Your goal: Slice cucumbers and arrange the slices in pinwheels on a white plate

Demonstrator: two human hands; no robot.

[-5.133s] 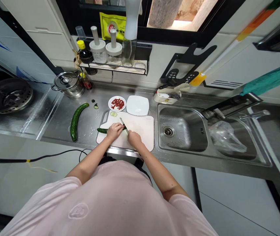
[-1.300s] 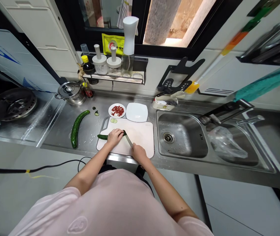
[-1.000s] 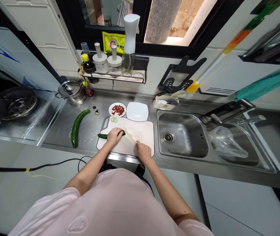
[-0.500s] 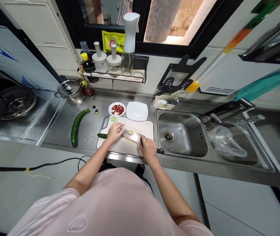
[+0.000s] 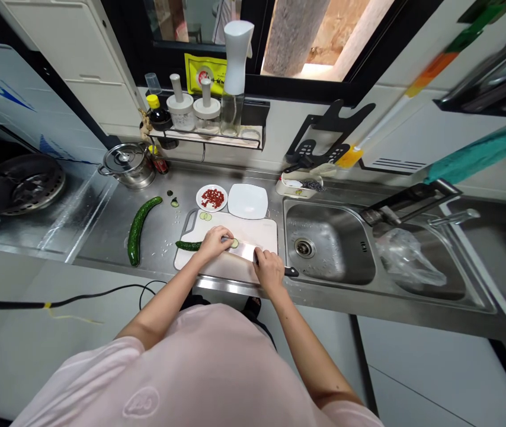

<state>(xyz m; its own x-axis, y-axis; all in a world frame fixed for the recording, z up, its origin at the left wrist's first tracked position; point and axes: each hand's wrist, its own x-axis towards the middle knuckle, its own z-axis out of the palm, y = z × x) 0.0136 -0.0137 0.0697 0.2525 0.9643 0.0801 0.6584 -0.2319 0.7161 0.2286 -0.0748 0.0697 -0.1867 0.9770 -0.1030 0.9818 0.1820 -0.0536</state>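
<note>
Narrow home kitchen, stainless steel counter (image 5: 102, 237) running from a gas burner (image 5: 17, 185) on the left to a double sink (image 5: 328, 243) on the right, with a window above and a black wall shelf (image 5: 204, 142) holding a yellow-capped bottle of dark sauce (image 5: 159, 112), two white lidded jars (image 5: 181, 112) and a glass spray bottle (image 5: 235, 77); behind it, a yellow packet (image 5: 204, 74) with a red round emblem and Chinese characters, too small to read. On the counter, a lidded steel pot (image 5: 127, 166), a whole green cucumber (image 5: 135, 231), a small plate of chopped red chilli (image 5: 211, 198) and an empty-looking square white plate (image 5: 247, 201). Across the middle, a white cutting board (image 5: 253, 231) with a few thin cucumber slices (image 5: 205, 217) near its far edge. Left hand (image 5: 212, 242) clamped down on a short cucumber piece (image 5: 186, 245), which lies on the board, its dark end poking out past the fingers. Right hand (image 5: 269, 270) closed around the black handle of a kitchen knife (image 5: 244, 250), the blade running toward the left hand, one slice (image 5: 234, 243) lying just by it. Hands apart but close together, with only the blade between them
</note>
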